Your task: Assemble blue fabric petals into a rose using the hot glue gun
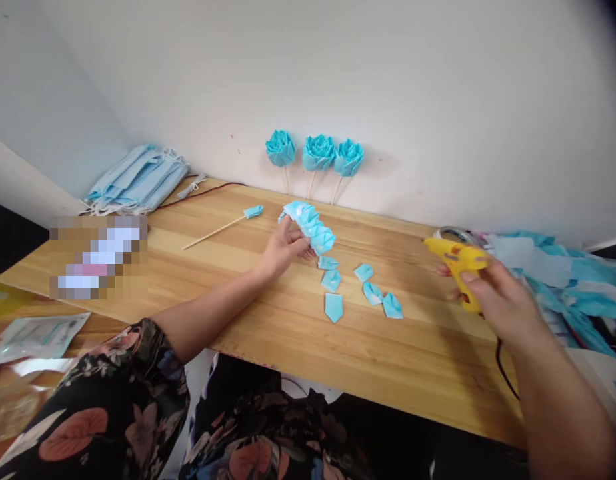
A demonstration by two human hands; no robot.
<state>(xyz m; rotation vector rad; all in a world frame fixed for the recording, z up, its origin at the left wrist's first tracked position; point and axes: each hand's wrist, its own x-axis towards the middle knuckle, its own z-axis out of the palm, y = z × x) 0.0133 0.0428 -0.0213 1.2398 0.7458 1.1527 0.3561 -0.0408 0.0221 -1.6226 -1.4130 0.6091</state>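
Glue gun (459, 255) pointing left, petal strip (315, 227) diagonal

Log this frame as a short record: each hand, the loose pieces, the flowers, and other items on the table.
Left hand: holds a curved strip of folded blue pieces
Right hand: grips a yellow glue gun
Loose pieces: six, blue, on the tabletop
Flowers: three, blue, on sticks by the wall
Other items: blue-tipped stick; stack of masks
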